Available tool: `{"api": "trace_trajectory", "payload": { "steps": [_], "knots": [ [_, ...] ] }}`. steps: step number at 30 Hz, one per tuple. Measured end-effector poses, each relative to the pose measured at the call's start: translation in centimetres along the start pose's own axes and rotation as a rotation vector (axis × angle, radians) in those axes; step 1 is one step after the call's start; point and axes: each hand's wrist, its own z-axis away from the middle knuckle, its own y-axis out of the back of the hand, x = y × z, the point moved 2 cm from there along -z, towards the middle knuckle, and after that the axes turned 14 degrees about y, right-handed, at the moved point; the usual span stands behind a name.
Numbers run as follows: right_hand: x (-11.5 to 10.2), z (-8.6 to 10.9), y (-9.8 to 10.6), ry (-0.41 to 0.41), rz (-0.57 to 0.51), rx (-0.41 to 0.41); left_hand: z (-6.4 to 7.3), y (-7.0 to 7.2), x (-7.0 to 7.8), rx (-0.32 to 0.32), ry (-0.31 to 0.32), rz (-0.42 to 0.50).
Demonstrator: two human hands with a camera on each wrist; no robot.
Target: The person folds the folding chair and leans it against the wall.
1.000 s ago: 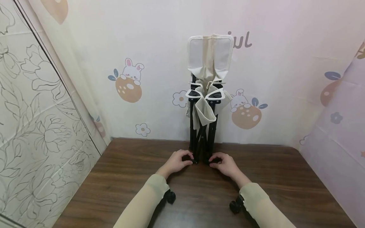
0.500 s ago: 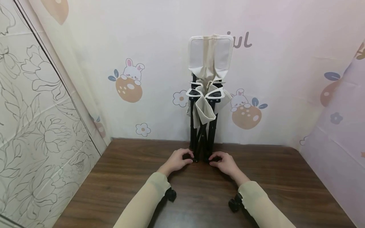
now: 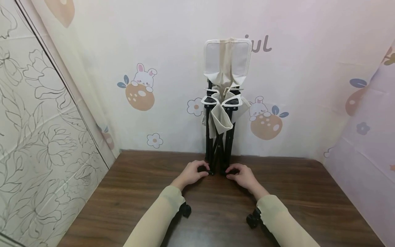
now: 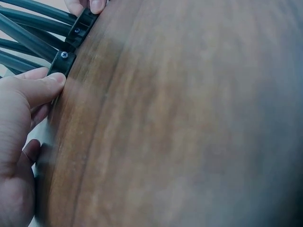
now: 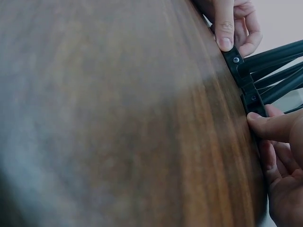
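A folded camping chair [image 3: 226, 61] with cream fabric and black tube legs stands upright at the back of the wooden table, its legs bunched together. My left hand [image 3: 192, 174] pinches the left front foot [image 4: 63, 61] between thumb and fingers. On the other side, my right hand [image 3: 243, 176] pinches the right front foot [image 5: 253, 98] the same way. In both wrist views the two black plastic feet lie close together, each with a screw showing. The rear feet are mostly hidden behind the front legs.
The brown table [image 3: 213, 212] runs back to a wall covering [image 3: 172, 68] printed with rabbits, close behind the chair. Another patterned sheet [image 3: 364, 144] hangs at the right. A flower-patterned panel [image 3: 46, 137] borders the left. Black wrist devices [image 3: 186, 210] sit under both sleeves.
Both hands keep their pinch on the feet. The front feet appear very slightly farther back on the table than a second ago; the chair remains folded.
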Motion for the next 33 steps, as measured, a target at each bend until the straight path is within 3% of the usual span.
{"api": "trace_trajectory", "payload": {
  "steps": [17,22,28,33],
  "knots": [
    [-0.1,-0.1,-0.3,-0.019,-0.012,0.001,0.0,0.1,0.1,0.006,0.015,0.024],
    [0.0,0.0,-0.3,-0.001,0.035,-0.001,-0.1,0.0,0.0,-0.002,0.019,0.034],
    [0.0,-0.1,0.0,0.011,0.055,-0.025,0.0,0.3,0.0,-0.044,0.044,0.075],
    [-0.2,-0.1,0.9,0.074,0.12,-0.104,0.7,1.0,0.2,-0.106,0.065,0.109]
  ]
}}
